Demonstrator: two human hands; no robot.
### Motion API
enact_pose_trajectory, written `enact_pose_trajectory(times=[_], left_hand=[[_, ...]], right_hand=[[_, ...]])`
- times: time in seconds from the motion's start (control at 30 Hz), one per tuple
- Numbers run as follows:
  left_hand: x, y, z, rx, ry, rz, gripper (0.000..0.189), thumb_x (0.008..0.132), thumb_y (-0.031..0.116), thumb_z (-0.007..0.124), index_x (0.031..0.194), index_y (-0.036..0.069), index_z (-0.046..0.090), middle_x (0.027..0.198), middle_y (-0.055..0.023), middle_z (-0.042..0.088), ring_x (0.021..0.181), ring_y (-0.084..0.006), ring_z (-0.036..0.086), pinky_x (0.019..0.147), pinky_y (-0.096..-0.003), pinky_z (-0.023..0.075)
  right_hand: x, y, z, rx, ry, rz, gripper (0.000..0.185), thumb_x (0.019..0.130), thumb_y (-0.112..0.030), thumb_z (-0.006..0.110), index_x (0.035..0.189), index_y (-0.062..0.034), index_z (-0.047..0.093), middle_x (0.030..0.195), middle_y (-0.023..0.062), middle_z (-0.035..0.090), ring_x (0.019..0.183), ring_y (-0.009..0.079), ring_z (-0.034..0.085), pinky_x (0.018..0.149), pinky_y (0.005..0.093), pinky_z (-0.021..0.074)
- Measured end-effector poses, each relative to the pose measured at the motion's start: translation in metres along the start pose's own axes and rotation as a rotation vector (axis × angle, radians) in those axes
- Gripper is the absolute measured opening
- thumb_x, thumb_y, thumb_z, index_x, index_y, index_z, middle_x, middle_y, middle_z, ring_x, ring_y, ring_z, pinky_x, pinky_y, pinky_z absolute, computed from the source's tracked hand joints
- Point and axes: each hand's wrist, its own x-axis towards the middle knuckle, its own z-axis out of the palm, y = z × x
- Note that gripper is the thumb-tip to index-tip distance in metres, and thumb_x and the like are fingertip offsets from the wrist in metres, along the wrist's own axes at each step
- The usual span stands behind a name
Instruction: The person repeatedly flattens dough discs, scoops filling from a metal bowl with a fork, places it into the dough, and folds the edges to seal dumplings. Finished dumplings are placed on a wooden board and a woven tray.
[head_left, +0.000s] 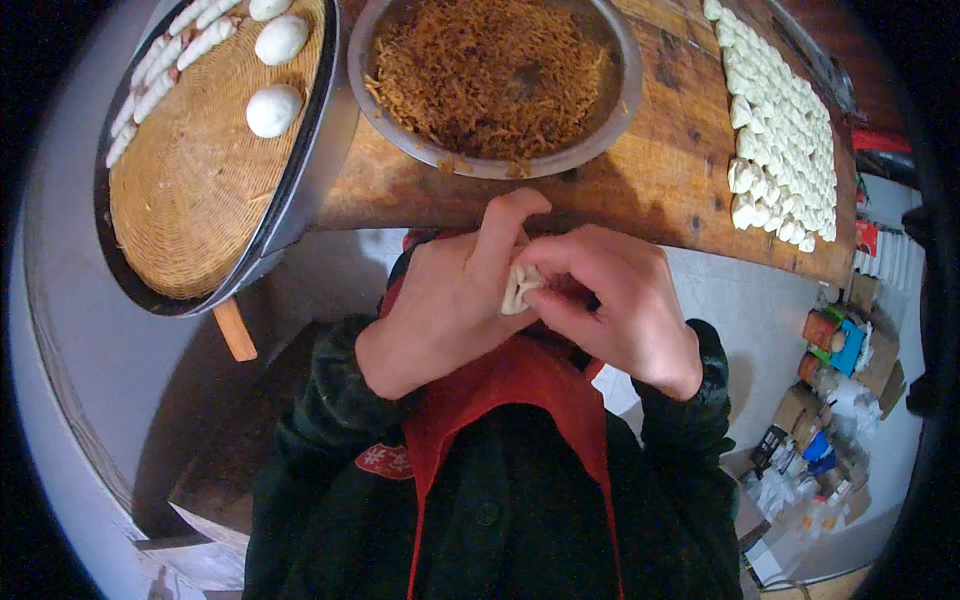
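A small piece of pale dough (519, 289), partly folded, lies between my hands in front of the table's edge. My left hand (450, 300) cradles it from below and the left, with a finger raised towards the table. At its right side, the thumb and fingertips of my right hand (611, 292) pinch the dough's edge. Just beyond the hands stands a wide metal bowl (626, 112) of brown shredded filling (487, 82). Whether any filling is inside the dough cannot be seen.
Rows of pale dough pieces (784, 135) cover the right part of the wooden table (660, 187). At the left, a round woven tray (187, 202) holds white buns (274, 111) and long dough rolls (159, 88). Boxes and plastic bags (847, 397) lie on the floor at the right.
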Motion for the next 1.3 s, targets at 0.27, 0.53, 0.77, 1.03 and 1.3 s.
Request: enact_pose_trajectory(times=[0.27,0.53,0.77,1.03,1.3], left_hand=[[0.001,0.006,0.000,-0.136,0.036,-0.114,0.085,0.075,0.023,0.090,0.141,0.010,0.038,0.088,-0.0127,0.071,0.082,-0.0392,0.074,0.066,-0.0457,0.0584],[0.002,0.000,0.009,-0.013,0.016,-0.023,0.065,0.078,0.018,0.083,0.133,0.010,0.050,0.088,-0.0118,0.070,0.085,-0.0373,0.073,0.068,-0.0453,0.0571],[-0.001,-0.005,0.013,-0.221,0.102,-0.031,0.028,0.078,0.015,0.084,0.103,0.009,0.071,0.094,-0.0096,0.071,0.093,-0.0330,0.071,0.079,-0.0409,0.0560],[0.003,0.003,0.013,-0.026,0.376,0.135,0.043,0.076,0.022,0.086,0.114,0.008,0.075,0.119,-0.0103,0.076,0.121,-0.0375,0.061,0.107,-0.0479,0.0455],[0.001,0.004,0.010,-0.340,0.196,0.185,0.030,0.091,0.030,0.073,0.104,0.003,0.078,0.109,-0.0174,0.078,0.121,-0.0381,0.066,0.110,-0.0512,0.0464]], right_hand=[[-0.004,-0.003,0.007,0.034,0.093,0.014,0.027,0.075,-0.007,0.086,0.098,-0.0071,0.072,0.082,0.0096,0.068,0.072,0.0275,0.068,0.062,0.0379,0.0538],[-0.007,0.006,0.010,-0.085,0.061,-0.030,0.024,0.075,-0.009,0.087,0.095,-0.0098,0.074,0.080,0.0085,0.069,0.071,0.0293,0.067,0.061,0.0376,0.0537],[-0.030,0.020,0.019,0.278,0.271,0.084,0.029,0.090,-0.010,0.076,0.118,-0.0049,0.068,0.098,0.0091,0.074,0.085,0.0217,0.072,0.078,0.0345,0.0589],[-0.052,0.008,0.078,1.258,0.168,0.537,0.068,0.109,-0.040,0.056,0.159,0.0020,0.038,0.148,0.0145,0.058,0.134,0.0250,0.057,0.113,0.0374,0.0455],[-0.055,-0.003,0.075,1.086,0.228,0.538,0.056,0.104,-0.036,0.069,0.144,0.0000,0.054,0.130,0.0051,0.066,0.120,0.0137,0.060,0.103,0.0328,0.0495]])
